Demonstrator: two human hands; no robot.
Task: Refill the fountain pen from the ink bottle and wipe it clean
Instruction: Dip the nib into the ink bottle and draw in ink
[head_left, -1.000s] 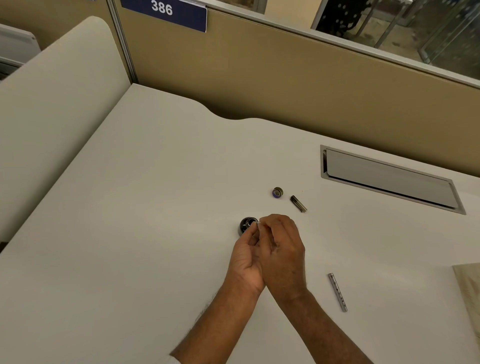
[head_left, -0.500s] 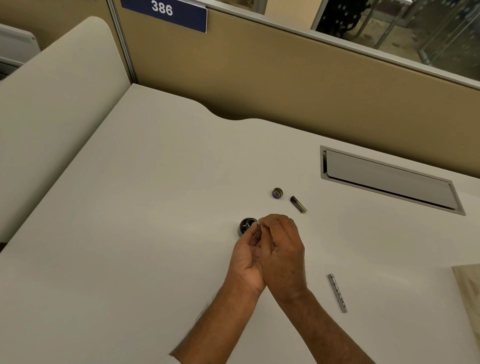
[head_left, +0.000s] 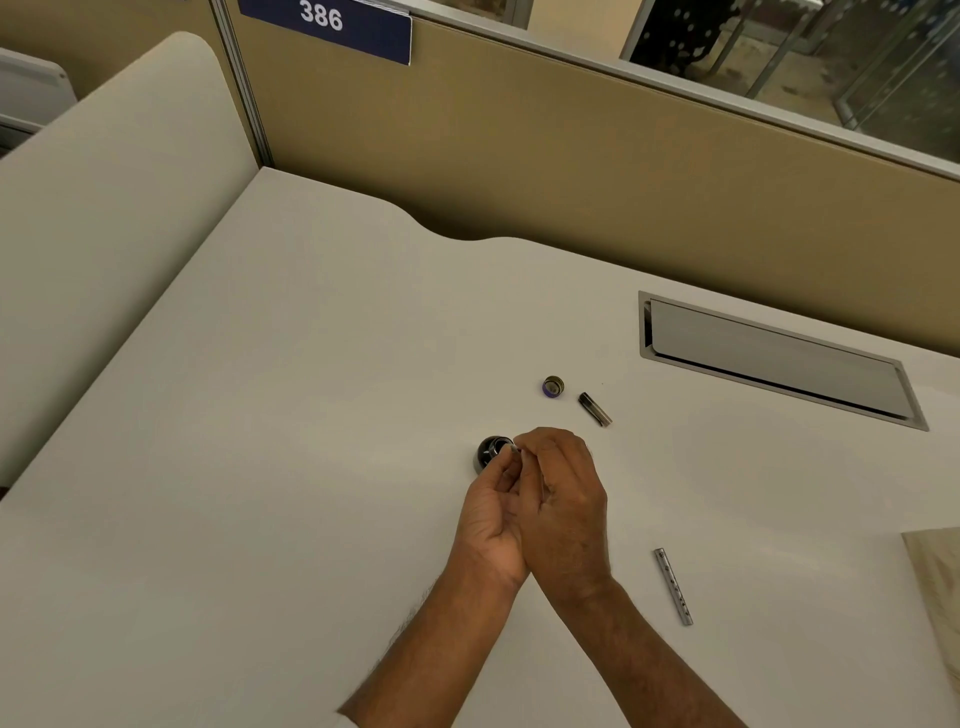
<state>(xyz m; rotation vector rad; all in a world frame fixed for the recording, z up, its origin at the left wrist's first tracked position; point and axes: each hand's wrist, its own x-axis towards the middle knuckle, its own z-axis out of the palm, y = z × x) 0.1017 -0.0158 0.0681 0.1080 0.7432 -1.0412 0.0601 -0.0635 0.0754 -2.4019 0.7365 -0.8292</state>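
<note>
Left hand (head_left: 491, 512) and right hand (head_left: 563, 501) together, pinching a small silvery pen part (head_left: 515, 449) over round black ink bottle (head_left: 491, 452); white counter (head_left: 260, 467).

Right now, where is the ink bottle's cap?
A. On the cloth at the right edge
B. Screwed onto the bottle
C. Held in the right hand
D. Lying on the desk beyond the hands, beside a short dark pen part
D: the cap lies open side up on the desk, beside the short dark pen part, away from the ink bottle.
</note>
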